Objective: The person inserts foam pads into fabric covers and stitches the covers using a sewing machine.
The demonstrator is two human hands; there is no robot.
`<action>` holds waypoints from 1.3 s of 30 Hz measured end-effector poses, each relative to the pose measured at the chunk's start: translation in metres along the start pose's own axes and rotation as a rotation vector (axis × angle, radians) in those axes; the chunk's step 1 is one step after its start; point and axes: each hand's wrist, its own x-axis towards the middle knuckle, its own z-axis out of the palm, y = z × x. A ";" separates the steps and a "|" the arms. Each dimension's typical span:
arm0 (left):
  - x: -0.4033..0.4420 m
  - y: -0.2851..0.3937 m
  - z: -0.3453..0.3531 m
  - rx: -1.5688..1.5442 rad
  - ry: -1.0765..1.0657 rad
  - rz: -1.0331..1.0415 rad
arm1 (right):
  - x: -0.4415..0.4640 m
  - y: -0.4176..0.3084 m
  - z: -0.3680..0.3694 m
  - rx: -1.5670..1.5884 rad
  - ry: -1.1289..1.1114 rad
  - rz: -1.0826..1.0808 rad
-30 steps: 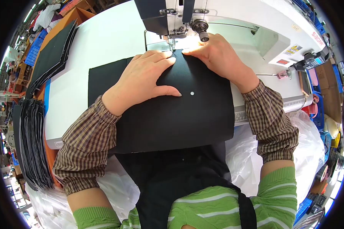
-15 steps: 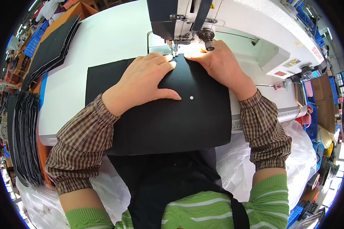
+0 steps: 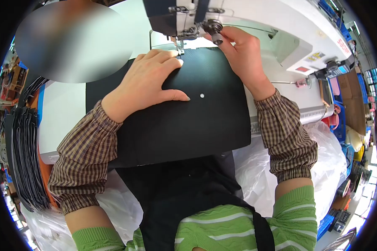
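Observation:
A black sheet-like panel with one small round white hole lies on the sewing machine's bed. My left hand presses flat on it, fingers spread, thumb out to the right, fingertips beside the presser foot. Off the panel's far right edge, my right hand is raised behind the knurled knob of the machine head. Its fingers curl together there; the tips are partly hidden, and I cannot tell what is between them.
The white sewing machine arm spans the upper right. A stack of dark panels stands at the left. Clear plastic sheeting hangs under the table edge. A blurred oval hides the upper left.
My right hand has lifted off the panel and moved up behind the knob. The left hand stays on the panel, beside the presser foot. The whole view has shifted slightly.

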 end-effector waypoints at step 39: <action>-0.046 -0.033 0.036 -0.036 -0.254 0.104 | -0.443 0.096 -0.155 -0.708 -0.448 0.783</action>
